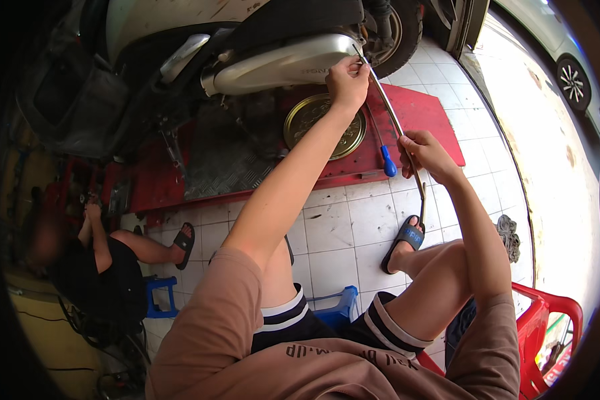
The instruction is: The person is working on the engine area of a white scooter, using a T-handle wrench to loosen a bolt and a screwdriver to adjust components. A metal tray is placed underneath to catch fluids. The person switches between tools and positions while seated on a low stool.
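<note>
A long, thin metal rod (388,103) with a bent lower end slants between my two hands. Its upper tip touches or almost touches the rear end of the scooter's silver engine cover (287,65). My left hand (348,81) is closed, with fingers pinching the rod near that tip. Lower down, my right hand (428,157) grips the same rod, its bent end hanging below toward my foot. Just left of my right hand, a blue-handled screwdriver (389,162) rests at the edge of the red lift platform (423,120). A round gold tray (292,127) lies behind my left forearm.
The scooter's rear wheel (400,37) stands beyond my hands. At left a person (100,267) sits low beside the platform. I sit on a blue stool (340,305); a red plastic chair (547,307) is at my right. A car (567,60) is parked outside.
</note>
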### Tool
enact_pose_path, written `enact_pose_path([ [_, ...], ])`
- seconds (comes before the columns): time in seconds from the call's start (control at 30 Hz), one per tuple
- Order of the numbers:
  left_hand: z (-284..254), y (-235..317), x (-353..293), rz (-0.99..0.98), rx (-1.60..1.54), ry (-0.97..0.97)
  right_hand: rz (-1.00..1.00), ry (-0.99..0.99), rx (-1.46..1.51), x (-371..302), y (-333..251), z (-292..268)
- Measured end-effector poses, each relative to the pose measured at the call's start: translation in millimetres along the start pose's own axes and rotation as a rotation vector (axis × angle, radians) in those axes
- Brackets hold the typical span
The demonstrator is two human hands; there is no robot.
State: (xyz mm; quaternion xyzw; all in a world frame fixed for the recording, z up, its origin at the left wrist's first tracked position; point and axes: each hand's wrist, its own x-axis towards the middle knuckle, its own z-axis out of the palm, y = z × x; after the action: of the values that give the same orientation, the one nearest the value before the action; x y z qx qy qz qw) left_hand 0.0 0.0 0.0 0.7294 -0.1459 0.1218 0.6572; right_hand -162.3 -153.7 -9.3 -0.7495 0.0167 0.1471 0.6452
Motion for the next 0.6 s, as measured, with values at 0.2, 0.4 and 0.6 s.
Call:
enact_pose_path([
  [0.2,33,-16,18,-0.013,0.129,0.058,-0.038,0.078,0.045,1,-13,0],
  [0.4,36,-13,11,-0.074,0.041,0.027,-0.020,0.154,-0.003,-1,-15,4],
  [0.6,27,0,11,-0.093,0.071,0.008,-0.064,0.161,-0.032,3,-17,5],
])
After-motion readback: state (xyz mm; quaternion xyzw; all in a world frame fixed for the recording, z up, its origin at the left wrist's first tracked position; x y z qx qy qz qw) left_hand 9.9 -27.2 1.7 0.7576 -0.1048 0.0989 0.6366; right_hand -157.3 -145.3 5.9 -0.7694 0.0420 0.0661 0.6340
